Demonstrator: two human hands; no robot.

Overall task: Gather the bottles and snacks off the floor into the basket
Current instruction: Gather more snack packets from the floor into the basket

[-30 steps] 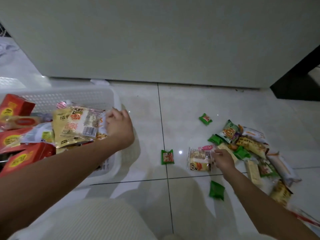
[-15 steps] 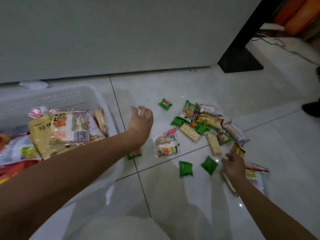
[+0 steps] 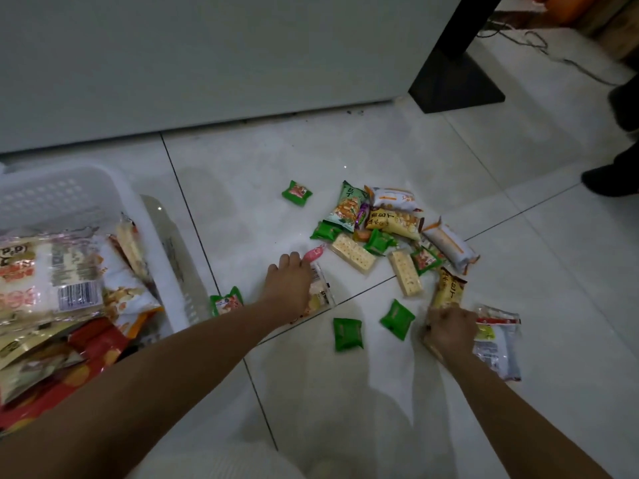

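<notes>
Head view looks down on a tiled floor, with a white plastic basket at the left, stuffed with big snack bags and red packs. Just beside the basket's right wall lies a small green sachet. A little farther right of the basket, the left hand lies on a clear packet that is flat on the floor. Its fingers are held together and bent down over the packet's far edge. Their tips are hidden, so I cannot tell how firm the hold is. Well to the right of the basket sits a loose heap of snacks: cracker bars, green and yellow bags and white-and-orange wrappers, overlapping one another. Farther still from the basket, the right hand has its fingers curled round the lower end of a yellow packet, whose upper end points toward the heap. Two green sachets lie on the floor between the hands. A clear sealed bag lies just beyond the right hand, on the side away from the basket.
</notes>
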